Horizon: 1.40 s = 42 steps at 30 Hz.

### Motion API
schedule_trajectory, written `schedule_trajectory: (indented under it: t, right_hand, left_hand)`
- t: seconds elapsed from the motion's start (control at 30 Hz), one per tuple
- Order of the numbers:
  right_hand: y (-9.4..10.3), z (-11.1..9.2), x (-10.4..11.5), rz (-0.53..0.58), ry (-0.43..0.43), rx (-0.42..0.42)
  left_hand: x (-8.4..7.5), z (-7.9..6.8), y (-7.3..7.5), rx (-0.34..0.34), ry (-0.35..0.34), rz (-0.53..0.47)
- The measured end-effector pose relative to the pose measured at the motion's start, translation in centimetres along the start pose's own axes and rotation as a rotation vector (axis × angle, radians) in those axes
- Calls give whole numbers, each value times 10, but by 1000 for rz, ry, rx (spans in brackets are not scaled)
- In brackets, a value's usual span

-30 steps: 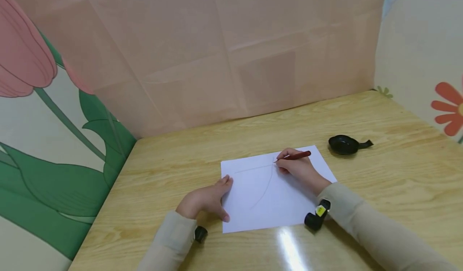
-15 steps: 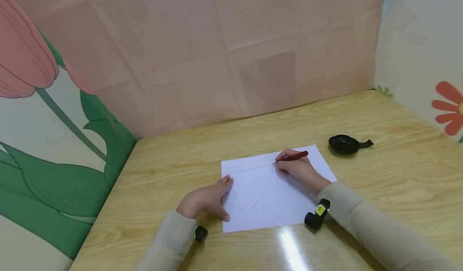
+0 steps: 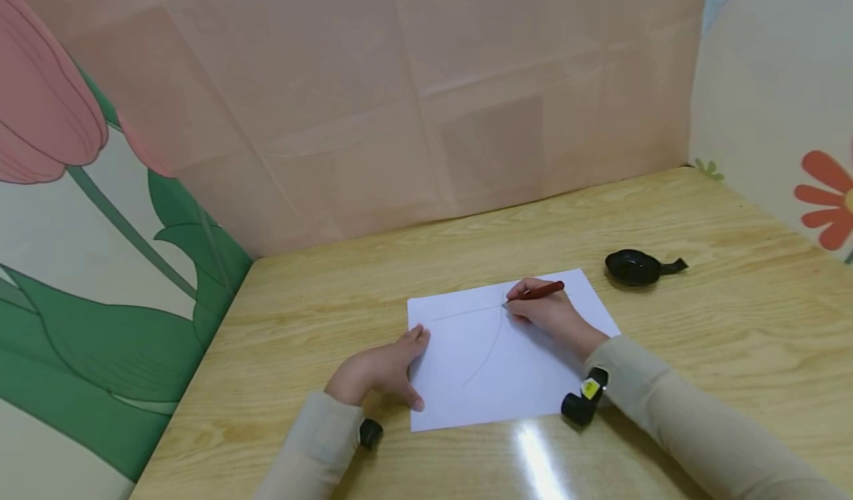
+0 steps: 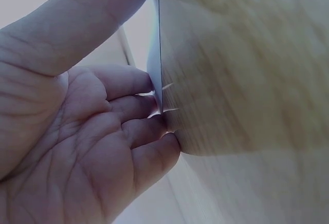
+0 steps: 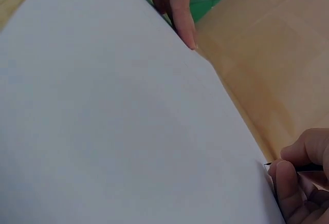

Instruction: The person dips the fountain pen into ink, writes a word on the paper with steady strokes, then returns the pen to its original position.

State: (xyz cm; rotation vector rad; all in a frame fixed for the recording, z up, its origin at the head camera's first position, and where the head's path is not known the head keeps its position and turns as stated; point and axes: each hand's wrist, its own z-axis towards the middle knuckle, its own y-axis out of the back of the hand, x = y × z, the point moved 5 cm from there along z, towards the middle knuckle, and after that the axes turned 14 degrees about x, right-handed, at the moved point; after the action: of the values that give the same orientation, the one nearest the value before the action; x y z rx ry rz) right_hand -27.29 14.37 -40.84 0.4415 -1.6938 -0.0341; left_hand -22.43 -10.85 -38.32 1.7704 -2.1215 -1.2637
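A white sheet of paper [image 3: 480, 381] lies on the wooden table, bearing a thin, nearly straight line and a long curve that meet near its upper middle. My right hand [image 3: 546, 315] pinches a dark red pen [image 3: 548, 290], whose tip is at the paper where those lines meet. In the right wrist view, only the dark front end of the pen [image 5: 308, 167] shows between thumb and fingers. At the sheet's left edge rests my left hand [image 3: 380, 367], thumb and fingers spread. The left wrist view has its fingertips along the paper's edge [image 4: 156, 64], against the table.
A small black pan-shaped dish with a short handle [image 3: 633, 267] sits on the table [image 3: 320, 292] beyond the sheet's right corner. Black wrist cameras [image 3: 581, 405] are worn at both sleeves. A pink-brown cloth [image 3: 373, 115] hangs behind; flower-patterned panels flank the table.
The pen in my right hand has shifted slightly down and left, its tip sliding a little way towards me along the curve. My left hand and the sheet stay put.
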Motion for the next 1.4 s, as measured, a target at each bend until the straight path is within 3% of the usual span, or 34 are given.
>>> schedule_trajectory:
  t: [0.8,1.4]
  right_hand:
    - [-2,-2,1,-19,-24,20]
    - [1,-9,3,-56,15,39]
  left_hand:
    - [3,0,-1,-7,-1,13]
    - [2,1,0,-10,0,22]
